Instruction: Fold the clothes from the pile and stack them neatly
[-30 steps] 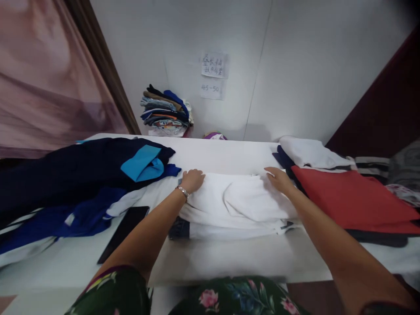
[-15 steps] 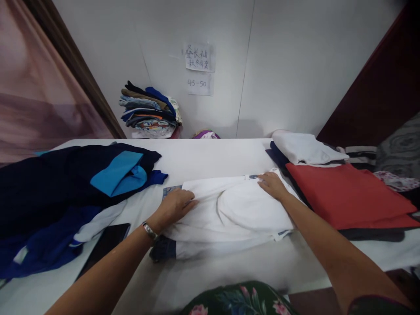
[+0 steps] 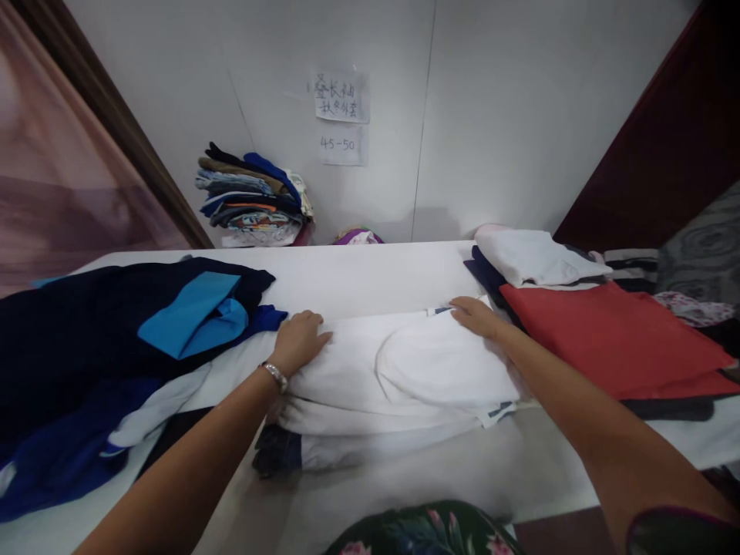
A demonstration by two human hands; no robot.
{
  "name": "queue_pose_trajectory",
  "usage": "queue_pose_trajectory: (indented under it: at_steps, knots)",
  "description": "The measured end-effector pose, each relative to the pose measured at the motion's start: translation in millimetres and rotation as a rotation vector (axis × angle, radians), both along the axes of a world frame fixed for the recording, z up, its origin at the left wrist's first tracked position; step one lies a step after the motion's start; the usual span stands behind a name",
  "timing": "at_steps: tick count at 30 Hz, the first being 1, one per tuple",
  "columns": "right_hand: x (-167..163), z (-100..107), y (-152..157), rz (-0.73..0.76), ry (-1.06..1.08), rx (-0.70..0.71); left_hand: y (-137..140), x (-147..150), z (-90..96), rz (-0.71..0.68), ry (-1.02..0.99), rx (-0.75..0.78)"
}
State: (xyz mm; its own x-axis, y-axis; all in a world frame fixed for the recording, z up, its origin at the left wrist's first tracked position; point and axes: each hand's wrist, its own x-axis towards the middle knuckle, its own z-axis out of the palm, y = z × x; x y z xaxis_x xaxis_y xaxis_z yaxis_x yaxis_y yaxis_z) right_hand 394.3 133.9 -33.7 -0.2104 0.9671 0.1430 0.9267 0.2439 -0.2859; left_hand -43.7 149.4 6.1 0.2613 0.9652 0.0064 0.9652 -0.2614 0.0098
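A white garment (image 3: 428, 362) with dark denim trim lies folded lengthwise on the white table, a rounded flap on its upper side. One dark denim cuff (image 3: 279, 449) sticks out at its near left corner. My left hand (image 3: 299, 339), with a silver bracelet at the wrist, is closed over the far left corner, hiding the denim end there. At the far right edge, beside a strip of trim, my right hand (image 3: 475, 316) has its fingers closed on the cloth. The fingertips of both hands are partly hidden.
Dark navy and blue clothes (image 3: 104, 331) with a bright blue piece (image 3: 196, 316) are heaped at left. Folded red clothing (image 3: 613, 339) and a white folded piece (image 3: 537, 258) lie at right. A clothes stack (image 3: 254, 196) stands by the wall under paper notes (image 3: 341, 116).
My left hand has moved left and slightly away from me, onto the garment's far left corner, covering the denim end. My right hand stays near the far right edge. The view has shifted slightly.
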Motion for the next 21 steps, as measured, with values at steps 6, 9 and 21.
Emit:
queue_pose_trajectory:
  at_steps: [6, 9, 21]
  knots:
    - [-0.9, 6.6, 20.1, -0.075, -0.204, -0.189, 19.4, -8.6, -1.2, 0.047, -0.026, -0.224]
    - [-0.5, 1.1, 19.1, -0.067, -0.207, -0.157, 20.1, -12.4, 5.7, 0.051, -0.057, -0.284]
    - [-0.9, -9.1, 11.0, -0.091, -0.164, -0.082, 25.9, -26.7, -16.6, 0.1, -0.102, -0.343]
